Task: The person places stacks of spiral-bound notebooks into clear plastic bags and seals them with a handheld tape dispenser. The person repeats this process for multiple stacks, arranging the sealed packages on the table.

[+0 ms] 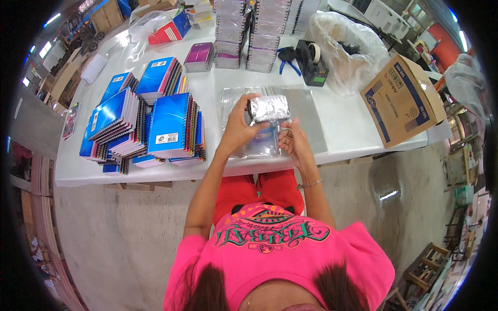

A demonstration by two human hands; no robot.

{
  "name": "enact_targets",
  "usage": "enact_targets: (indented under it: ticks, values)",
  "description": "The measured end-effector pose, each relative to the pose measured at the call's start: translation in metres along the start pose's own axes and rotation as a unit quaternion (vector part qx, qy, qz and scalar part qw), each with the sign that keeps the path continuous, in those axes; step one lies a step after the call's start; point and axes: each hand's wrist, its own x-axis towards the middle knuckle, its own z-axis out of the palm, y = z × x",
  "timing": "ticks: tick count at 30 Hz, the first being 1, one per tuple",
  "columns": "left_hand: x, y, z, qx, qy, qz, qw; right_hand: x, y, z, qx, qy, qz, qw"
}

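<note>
A bundle in shiny clear plastic (271, 108) stands near the table's front edge, in front of me. My left hand (243, 127) grips it from the left, thumb along its near side and fingers round the far edge. At the lower right corner, the curled fingers of my right hand (294, 140) pinch the loose plastic. What the bundle holds is mostly hidden by glare. Beneath it lie flat clear plastic sheets or bags (313, 116). Stacks of blue spiral notebooks (168, 122) rise to the left of my left hand.
Beyond the sheets are a black tape dispenser (314, 70), blue-handled pliers (288, 61) and a heap of clear plastic (347, 52). Tall stacks of wrapped spiral notebooks (231, 31) and a purple notebook pile (199, 56) stand at the back. A cardboard box (399, 101) sits at the right edge.
</note>
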Motion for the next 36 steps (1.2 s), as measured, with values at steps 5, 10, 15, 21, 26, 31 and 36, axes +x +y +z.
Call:
enact_targets:
  ticks: [5, 10, 15, 21, 26, 31, 36]
  values:
    - [-0.026, 0.004, 0.005, 0.194, 0.053, 0.255, 0.946, -0.015, -0.044, 0.010, 0.134, -0.162, 0.079, 0.974]
    - [-0.041, -0.009, 0.005, 0.275, 0.164, 0.361, 0.876, -0.036, -0.059, 0.042, 0.023, -0.199, 0.001, 0.980]
    - [-0.047, -0.005, -0.001, 0.298, 0.162, 0.366, 0.866, -0.036, -0.059, 0.053, 0.083, -0.210, 0.020, 0.974]
    - [-0.056, -0.026, -0.006, 0.307, 0.195, 0.375, 0.853, -0.037, -0.039, 0.075, 0.106, -0.165, 0.000, 0.981]
    - [-0.078, -0.031, 0.000, 0.261, 0.249, 0.321, 0.876, 0.001, -0.025, 0.078, 0.106, -0.188, 0.026, 0.976]
    - [-0.124, -0.057, 0.008, 0.253, 0.211, 0.237, 0.914, 0.097, -0.029, 0.116, 0.101, -0.202, 0.037, 0.974]
    - [-0.139, -0.080, 0.011, 0.237, 0.208, 0.191, 0.930, 0.186, -0.032, 0.180, 0.084, -0.202, 0.029, 0.975]
